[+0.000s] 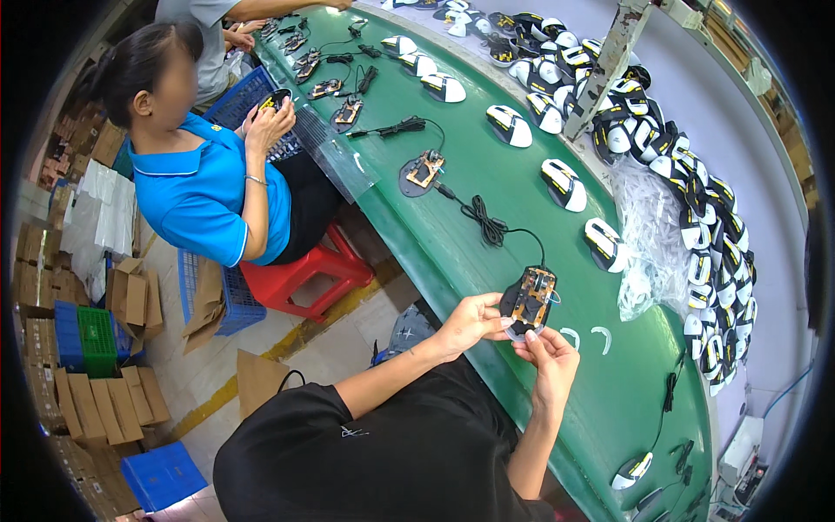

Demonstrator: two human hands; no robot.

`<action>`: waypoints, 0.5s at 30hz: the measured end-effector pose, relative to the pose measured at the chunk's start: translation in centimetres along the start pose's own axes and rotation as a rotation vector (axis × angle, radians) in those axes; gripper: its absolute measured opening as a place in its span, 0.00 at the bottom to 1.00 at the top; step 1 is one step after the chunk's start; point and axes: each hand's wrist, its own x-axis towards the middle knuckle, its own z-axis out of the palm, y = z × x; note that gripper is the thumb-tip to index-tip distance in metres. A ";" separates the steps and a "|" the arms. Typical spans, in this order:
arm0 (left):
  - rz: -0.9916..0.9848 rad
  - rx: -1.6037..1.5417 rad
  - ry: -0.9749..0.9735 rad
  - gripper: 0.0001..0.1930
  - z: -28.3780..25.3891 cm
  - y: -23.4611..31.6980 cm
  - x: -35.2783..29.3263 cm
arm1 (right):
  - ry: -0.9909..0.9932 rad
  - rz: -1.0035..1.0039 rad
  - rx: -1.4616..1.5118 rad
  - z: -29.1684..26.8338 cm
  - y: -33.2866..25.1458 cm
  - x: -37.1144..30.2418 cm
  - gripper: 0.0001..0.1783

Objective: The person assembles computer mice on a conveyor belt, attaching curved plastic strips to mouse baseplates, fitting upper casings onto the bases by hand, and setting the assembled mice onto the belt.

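Closest to me, the left hand (470,324) and right hand (548,352) both grip an open mouse base (528,300) with its circuit board showing, held just above the green desk (487,261). Its black cable (487,222) coils away across the desk. Farther along lie white-and-black mouse shells (565,184), and a seated person in a blue shirt (204,196) works on another.

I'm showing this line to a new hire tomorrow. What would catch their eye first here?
Probably the open mouse base with its bare circuit board, held over the green belt between the left hand and right hand. Next, the heap of black-and-white mouse shells piled along the belt's far right side, and a co-worker in a blue shirt on a red stool at upper left.
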 end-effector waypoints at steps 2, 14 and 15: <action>-0.012 -0.002 0.014 0.20 0.1 0.0 -0.2 | -0.002 0.005 0.012 0.0 0.1 0.0 0.06; -0.027 0.055 -0.128 0.23 -0.4 0.1 -0.3 | -0.001 -0.021 -0.101 -0.3 0.3 -1.1 0.06; -0.033 0.052 -0.134 0.23 -0.5 0.5 -0.3 | -0.019 -0.037 -0.090 -0.4 0.4 -1.2 0.06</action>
